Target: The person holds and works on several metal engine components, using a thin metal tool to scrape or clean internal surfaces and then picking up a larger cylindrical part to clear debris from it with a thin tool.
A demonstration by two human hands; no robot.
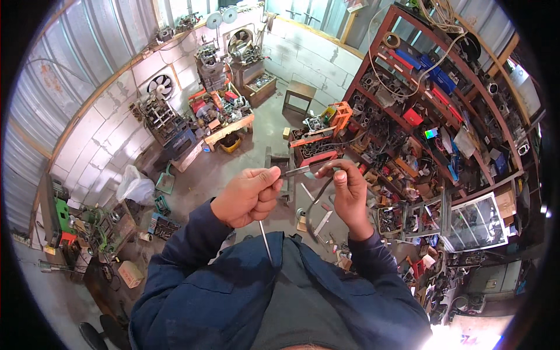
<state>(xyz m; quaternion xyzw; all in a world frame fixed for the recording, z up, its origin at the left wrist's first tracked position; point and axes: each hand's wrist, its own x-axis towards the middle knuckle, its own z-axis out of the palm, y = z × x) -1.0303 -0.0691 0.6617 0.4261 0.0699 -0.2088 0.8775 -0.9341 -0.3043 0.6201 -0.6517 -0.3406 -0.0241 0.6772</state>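
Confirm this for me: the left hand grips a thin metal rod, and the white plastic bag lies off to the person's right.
Not quite: the white plastic bag lies off to the person's left, as the head view shows. The left hand does grip a thin metal rod.

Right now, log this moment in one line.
left hand: gripping thin metal rod; right hand: holding dark cable; metal piece: between hands

Open floor [195, 189] left of left grip [249, 197]; dark hose [310, 219] beside right grip [353, 199]; shelving [366, 59] blocks right.
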